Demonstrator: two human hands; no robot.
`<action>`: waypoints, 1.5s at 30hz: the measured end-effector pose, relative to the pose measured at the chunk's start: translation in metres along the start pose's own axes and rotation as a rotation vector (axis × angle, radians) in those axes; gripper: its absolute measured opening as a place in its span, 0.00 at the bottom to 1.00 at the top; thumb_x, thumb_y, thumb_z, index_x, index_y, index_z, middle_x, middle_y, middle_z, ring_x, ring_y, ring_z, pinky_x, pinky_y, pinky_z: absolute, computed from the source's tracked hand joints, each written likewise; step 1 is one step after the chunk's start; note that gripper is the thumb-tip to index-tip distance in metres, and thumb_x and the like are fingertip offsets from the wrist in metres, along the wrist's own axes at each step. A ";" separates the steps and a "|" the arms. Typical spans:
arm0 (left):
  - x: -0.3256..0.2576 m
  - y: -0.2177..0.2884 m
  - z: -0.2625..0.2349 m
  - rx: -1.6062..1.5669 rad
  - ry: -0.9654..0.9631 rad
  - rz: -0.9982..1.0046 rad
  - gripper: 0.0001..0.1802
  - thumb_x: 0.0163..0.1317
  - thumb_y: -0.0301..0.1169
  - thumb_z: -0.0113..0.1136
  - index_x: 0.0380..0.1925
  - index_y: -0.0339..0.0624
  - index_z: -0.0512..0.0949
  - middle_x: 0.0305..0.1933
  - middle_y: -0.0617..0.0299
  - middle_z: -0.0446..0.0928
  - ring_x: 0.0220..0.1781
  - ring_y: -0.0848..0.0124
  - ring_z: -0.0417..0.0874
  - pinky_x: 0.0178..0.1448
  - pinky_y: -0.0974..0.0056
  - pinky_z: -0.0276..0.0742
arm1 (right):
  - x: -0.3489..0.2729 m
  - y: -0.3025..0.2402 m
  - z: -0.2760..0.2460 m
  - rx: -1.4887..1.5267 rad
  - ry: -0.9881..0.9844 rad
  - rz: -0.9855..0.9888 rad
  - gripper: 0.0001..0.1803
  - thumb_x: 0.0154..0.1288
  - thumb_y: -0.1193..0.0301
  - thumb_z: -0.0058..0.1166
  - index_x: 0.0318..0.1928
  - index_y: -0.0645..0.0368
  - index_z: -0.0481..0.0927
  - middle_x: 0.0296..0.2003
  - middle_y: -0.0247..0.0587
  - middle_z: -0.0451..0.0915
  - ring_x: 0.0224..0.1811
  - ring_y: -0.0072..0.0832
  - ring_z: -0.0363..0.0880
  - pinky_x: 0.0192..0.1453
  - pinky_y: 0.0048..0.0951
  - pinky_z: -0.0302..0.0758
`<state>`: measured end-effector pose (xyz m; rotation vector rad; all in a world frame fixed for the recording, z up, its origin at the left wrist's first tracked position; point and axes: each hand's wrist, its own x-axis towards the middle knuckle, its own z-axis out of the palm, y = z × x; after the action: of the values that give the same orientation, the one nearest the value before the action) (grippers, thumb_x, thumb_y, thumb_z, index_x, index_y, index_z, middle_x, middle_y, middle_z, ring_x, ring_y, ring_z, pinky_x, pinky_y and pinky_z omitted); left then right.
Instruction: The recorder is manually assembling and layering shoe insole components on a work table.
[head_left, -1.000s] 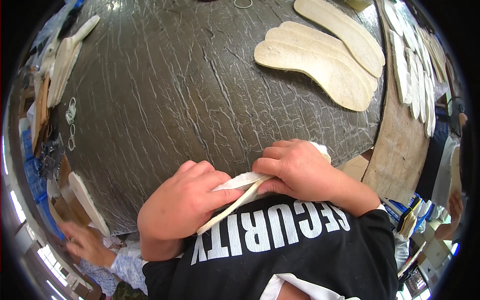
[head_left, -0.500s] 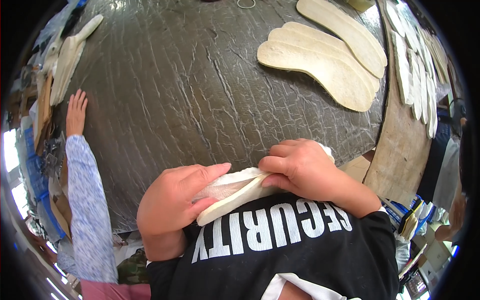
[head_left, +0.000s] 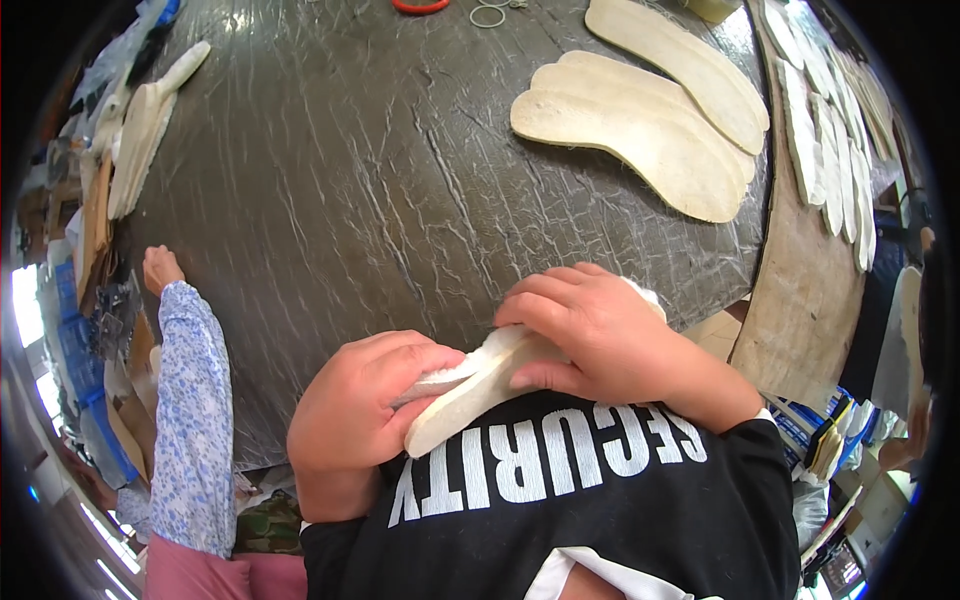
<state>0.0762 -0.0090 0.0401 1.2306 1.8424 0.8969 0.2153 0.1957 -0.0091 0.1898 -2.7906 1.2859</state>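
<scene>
Close to my chest, at the table's near edge, I hold a cream felt insole [head_left: 470, 402] together with a white fluffy layer. My left hand [head_left: 365, 400] grips its left end, fingers on the far side and thumb inside the gap between the layers. My right hand [head_left: 590, 335] is closed around the right part, thumb pressed on the near felt face and fingers over the far edge. Between my hands the layers lie almost against each other. A white fluffy tip pokes out beyond my right hand.
Several cream felt insoles [head_left: 640, 130] overlap on the dark plastic-covered table [head_left: 330, 190] at the far right. More white pieces [head_left: 840, 150] lie on a brown board [head_left: 800, 290] at right. Finished-looking insoles [head_left: 145, 130] sit at left, near a co-worker's patterned sleeve [head_left: 190, 420]. A red ring [head_left: 420, 6] lies at the far edge.
My right hand has shifted slightly left along the insole, and the gap between the layers has narrowed. The co-worker's hand has drawn back toward the near side and its fingers have curled.
</scene>
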 end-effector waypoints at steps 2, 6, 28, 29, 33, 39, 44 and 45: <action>-0.006 0.010 -0.001 0.036 0.033 -0.007 0.17 0.48 0.27 0.65 0.41 0.35 0.79 0.36 0.50 0.80 0.38 0.51 0.82 0.42 0.57 0.77 | 0.005 -0.003 0.001 0.113 0.052 -0.076 0.20 0.57 0.55 0.62 0.43 0.56 0.78 0.31 0.37 0.79 0.36 0.41 0.79 0.43 0.41 0.72; 0.010 -0.006 0.002 -0.100 0.086 -0.042 0.17 0.49 0.24 0.64 0.41 0.33 0.79 0.37 0.50 0.80 0.38 0.53 0.83 0.43 0.60 0.77 | 0.002 0.006 0.004 0.141 -0.075 0.041 0.23 0.56 0.54 0.63 0.44 0.57 0.79 0.32 0.40 0.81 0.37 0.43 0.80 0.41 0.41 0.74; 0.013 -0.025 0.008 -0.565 0.229 -0.259 0.08 0.58 0.20 0.64 0.38 0.32 0.79 0.35 0.65 0.80 0.38 0.81 0.78 0.42 0.73 0.74 | 0.000 -0.013 0.006 -0.142 -0.108 0.041 0.30 0.64 0.50 0.51 0.57 0.59 0.71 0.31 0.41 0.77 0.33 0.43 0.79 0.40 0.43 0.73; 0.013 -0.025 0.009 -0.603 0.255 -0.249 0.08 0.58 0.20 0.64 0.38 0.33 0.79 0.34 0.65 0.80 0.38 0.81 0.78 0.42 0.74 0.74 | 0.001 -0.013 0.008 -0.141 -0.110 0.040 0.30 0.64 0.50 0.51 0.57 0.59 0.71 0.31 0.41 0.77 0.33 0.43 0.79 0.40 0.43 0.73; 0.014 -0.020 0.011 -0.601 0.277 -0.212 0.07 0.57 0.19 0.64 0.36 0.33 0.79 0.34 0.66 0.79 0.37 0.82 0.77 0.41 0.74 0.73 | 0.000 -0.011 0.011 -0.153 -0.120 0.072 0.28 0.63 0.54 0.53 0.58 0.58 0.71 0.32 0.41 0.78 0.34 0.42 0.79 0.40 0.41 0.72; 0.010 -0.017 0.011 -0.576 0.314 -0.170 0.07 0.57 0.19 0.64 0.36 0.33 0.79 0.35 0.65 0.79 0.38 0.81 0.77 0.42 0.74 0.73 | 0.003 -0.011 0.012 -0.138 -0.080 0.116 0.17 0.63 0.58 0.56 0.46 0.56 0.75 0.28 0.39 0.79 0.32 0.39 0.80 0.37 0.39 0.71; 0.010 -0.022 0.009 -0.636 0.269 -0.190 0.09 0.60 0.22 0.64 0.40 0.32 0.77 0.39 0.61 0.80 0.41 0.78 0.79 0.46 0.72 0.75 | 0.002 -0.007 0.013 -0.163 -0.012 0.074 0.13 0.63 0.59 0.56 0.38 0.55 0.73 0.25 0.36 0.78 0.29 0.37 0.80 0.35 0.38 0.71; 0.009 -0.024 0.008 -0.738 0.269 -0.128 0.12 0.61 0.25 0.64 0.42 0.31 0.76 0.40 0.59 0.80 0.42 0.77 0.80 0.48 0.71 0.76 | 0.002 -0.008 0.011 -0.164 -0.015 0.090 0.13 0.63 0.60 0.57 0.38 0.55 0.73 0.25 0.36 0.78 0.29 0.38 0.80 0.36 0.38 0.71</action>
<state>0.0705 -0.0065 0.0137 0.5452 1.5254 1.5395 0.2145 0.1818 -0.0102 0.0670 -2.9306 1.0679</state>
